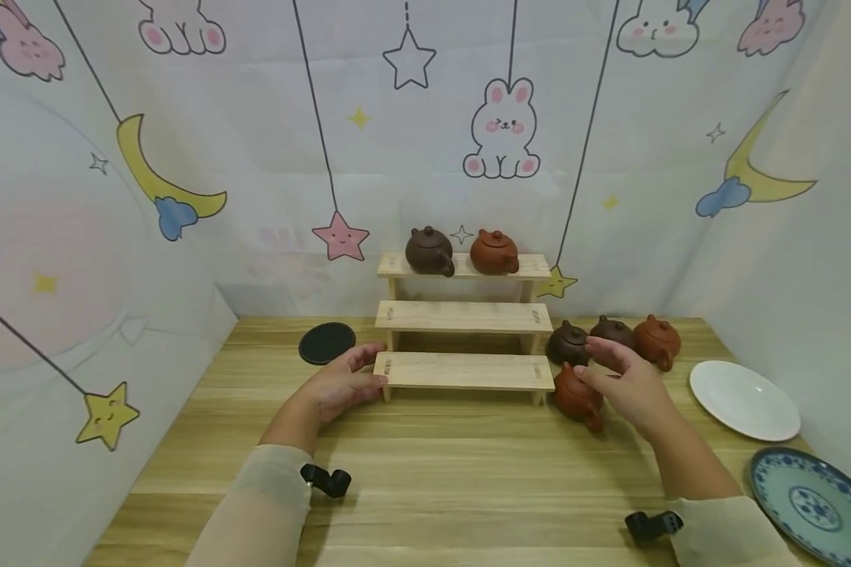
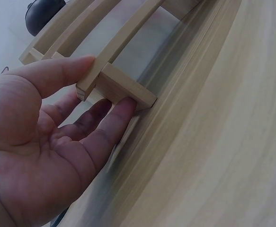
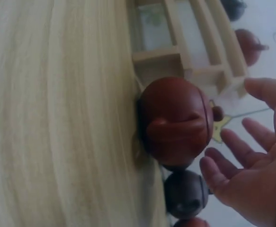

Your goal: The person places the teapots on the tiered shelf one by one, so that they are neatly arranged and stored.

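A three-step pale wooden stand (image 1: pixel 464 372) is set on the table near the back wall. My left hand (image 1: pixel 336 390) grips the left end of its lowest step; in the left wrist view the thumb lies on the board and fingers curl beneath, by the leg (image 2: pixel 123 87). To the stand's right sits a reddish-brown clay teapot (image 1: pixel 574 396). Beside its lid my right hand (image 1: pixel 631 386) is held with fingers spread, nothing in its grasp. A dark brown teapot (image 1: pixel 429 250) and a reddish one (image 1: pixel 494 252) stand on the top step.
Behind the right hand are two dark teapots (image 1: pixel 566 345) and another reddish one (image 1: pixel 657 341). A white plate (image 1: pixel 745 400) and a blue-patterned plate (image 1: pixel 815 508) lie at the right. Left of the stand is a black round disc (image 1: pixel 326 343). A printed cloth hangs behind.
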The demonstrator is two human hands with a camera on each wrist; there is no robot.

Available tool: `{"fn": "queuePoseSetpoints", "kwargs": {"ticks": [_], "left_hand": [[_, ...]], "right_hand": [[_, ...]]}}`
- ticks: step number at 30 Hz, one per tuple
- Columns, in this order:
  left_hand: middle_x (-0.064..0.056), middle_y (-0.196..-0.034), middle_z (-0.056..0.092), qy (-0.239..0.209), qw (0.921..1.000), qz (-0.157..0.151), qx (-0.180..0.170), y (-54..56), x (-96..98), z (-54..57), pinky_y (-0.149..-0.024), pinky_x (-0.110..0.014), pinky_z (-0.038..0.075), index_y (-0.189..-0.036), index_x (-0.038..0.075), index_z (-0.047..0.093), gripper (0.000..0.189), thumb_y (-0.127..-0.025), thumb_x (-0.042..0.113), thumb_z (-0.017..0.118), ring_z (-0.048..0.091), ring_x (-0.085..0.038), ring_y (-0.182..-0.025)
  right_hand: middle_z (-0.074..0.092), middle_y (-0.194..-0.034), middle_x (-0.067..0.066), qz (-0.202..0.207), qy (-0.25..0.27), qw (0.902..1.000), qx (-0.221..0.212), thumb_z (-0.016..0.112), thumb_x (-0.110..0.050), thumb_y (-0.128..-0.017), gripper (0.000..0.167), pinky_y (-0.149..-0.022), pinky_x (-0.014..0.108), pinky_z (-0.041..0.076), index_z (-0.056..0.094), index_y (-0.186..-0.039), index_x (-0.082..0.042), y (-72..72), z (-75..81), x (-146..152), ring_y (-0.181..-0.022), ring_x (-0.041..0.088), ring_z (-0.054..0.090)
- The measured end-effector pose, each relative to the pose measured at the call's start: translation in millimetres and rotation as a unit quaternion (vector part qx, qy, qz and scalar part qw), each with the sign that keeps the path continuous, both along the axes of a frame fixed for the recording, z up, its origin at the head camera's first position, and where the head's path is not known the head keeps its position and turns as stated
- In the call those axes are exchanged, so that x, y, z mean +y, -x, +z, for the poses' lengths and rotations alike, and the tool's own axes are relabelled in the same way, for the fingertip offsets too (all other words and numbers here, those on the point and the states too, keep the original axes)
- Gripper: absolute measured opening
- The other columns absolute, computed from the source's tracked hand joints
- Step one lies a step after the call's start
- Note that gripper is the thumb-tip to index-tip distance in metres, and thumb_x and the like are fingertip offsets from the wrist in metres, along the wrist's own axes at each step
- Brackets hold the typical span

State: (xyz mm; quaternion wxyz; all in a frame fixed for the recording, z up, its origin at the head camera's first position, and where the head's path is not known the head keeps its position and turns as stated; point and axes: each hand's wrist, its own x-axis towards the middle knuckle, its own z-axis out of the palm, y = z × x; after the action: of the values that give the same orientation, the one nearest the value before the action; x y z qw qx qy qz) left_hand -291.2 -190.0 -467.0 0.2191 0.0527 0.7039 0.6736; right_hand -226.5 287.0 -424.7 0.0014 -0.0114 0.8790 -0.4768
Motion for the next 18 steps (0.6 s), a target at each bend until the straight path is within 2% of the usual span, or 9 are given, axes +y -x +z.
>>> {"fn": "queuePoseSetpoints", "kwargs": {"ticks": [8, 15, 18], "left_hand": [[-0.015, -0.170, 0.030, 0.007, 1.0000, 0.005, -0.004, 0.0, -0.3, 1.9, -0.102, -0.032, 0.058, -0.166, 0.013, 0.035, 0.078, -0.099, 0.003, 0.074, 0.049, -0.033, -0.144], [-0.016, -0.171, 0.030, 0.009, 1.0000, -0.003, -0.003, -0.9, -0.6, 2.5, -0.104, -0.033, 0.057, -0.167, 0.012, 0.033, 0.079, -0.100, 0.004, 0.073, 0.048, -0.034, -0.146], [-0.016, -0.170, 0.030, 0.008, 1.0000, -0.002, -0.003, -0.9, -1.0, 2.6, -0.105, -0.034, 0.057, -0.167, 0.012, 0.033, 0.079, -0.100, 0.004, 0.073, 0.049, -0.034, -0.145]], "right_hand": [[0.050, -0.162, 0.023, -0.007, -0.011, 0.9998, -0.016, 0.076, -0.049, -0.099, 0.080, -0.114, 0.056, 0.048, 0.045, -0.162, -0.011, 2.8, -13.6, 4.5, -0.149, 0.045, 0.048], [0.050, -0.161, 0.025, 0.012, -0.015, 0.9984, -0.053, 0.077, -0.044, -0.099, 0.080, -0.096, 0.028, 0.056, 0.044, -0.161, -0.006, 2.2, -22.3, 10.2, -0.143, 0.044, 0.056], [0.051, -0.158, 0.027, 0.023, -0.014, 0.9978, -0.060, 0.079, -0.041, -0.098, 0.080, -0.089, 0.024, 0.056, 0.045, -0.160, -0.005, 2.5, -24.3, 9.9, -0.140, 0.044, 0.058]]}}
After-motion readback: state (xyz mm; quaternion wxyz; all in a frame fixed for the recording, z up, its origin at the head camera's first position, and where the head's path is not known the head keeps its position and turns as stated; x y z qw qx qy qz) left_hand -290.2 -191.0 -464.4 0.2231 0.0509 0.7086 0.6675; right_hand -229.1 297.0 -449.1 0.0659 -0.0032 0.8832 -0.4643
